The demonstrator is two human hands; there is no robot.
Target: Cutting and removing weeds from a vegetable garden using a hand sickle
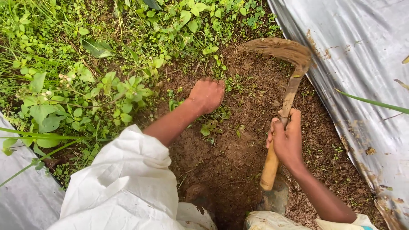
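Note:
My right hand (286, 138) grips the wooden handle of a short hoe (281, 123). Its mud-caked blade (279, 49) is raised over the far edge of a patch of bare brown soil (238, 153). My left hand (207, 94) is closed around small green weeds (219, 113) at the soil's upper edge, fingers curled down into them. A white sleeve (128, 179) is rolled up to my left elbow.
Dense green weeds and leafy plants (85, 81) cover the ground to the left and top. Silver plastic mulch sheeting (362, 64) runs along the right side, and another piece (21, 196) lies at lower left. A long grass blade (375, 102) crosses the right sheet.

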